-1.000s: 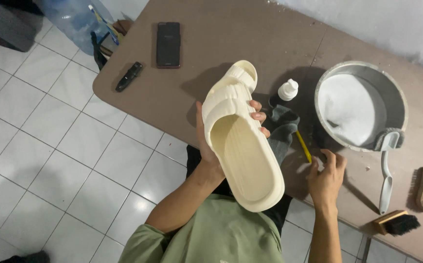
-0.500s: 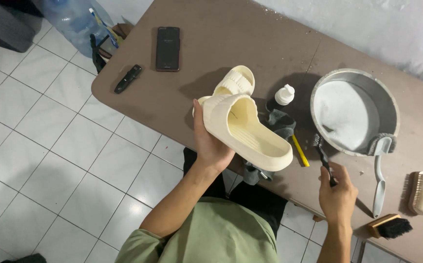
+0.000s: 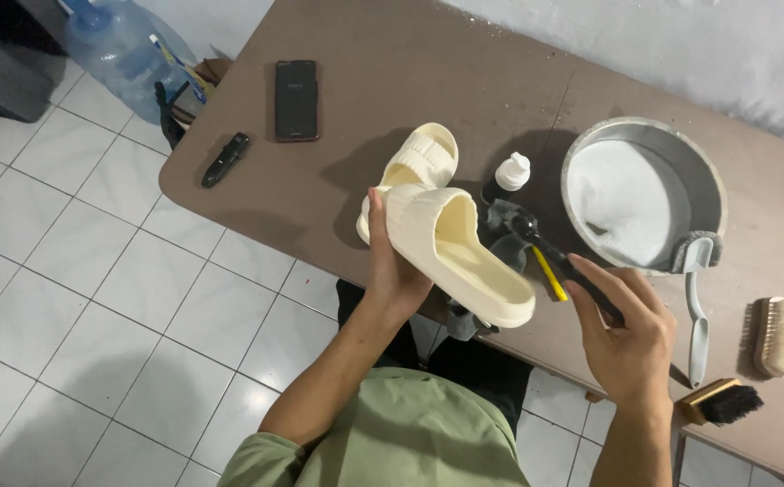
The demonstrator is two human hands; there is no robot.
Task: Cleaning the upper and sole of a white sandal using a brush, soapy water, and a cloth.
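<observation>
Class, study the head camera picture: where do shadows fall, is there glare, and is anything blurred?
Head view: the cream slide in the left hand casts a soft shadow leftward on the brown table; mild glare on the floor tiles; the right hand and small brush look sharp.

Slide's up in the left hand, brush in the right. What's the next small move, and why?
Probably bring the brush head onto the slide: the left hand holds it tilted with the footbed showing, and the right hand has the bristle end just beside it, not yet touching.
</observation>
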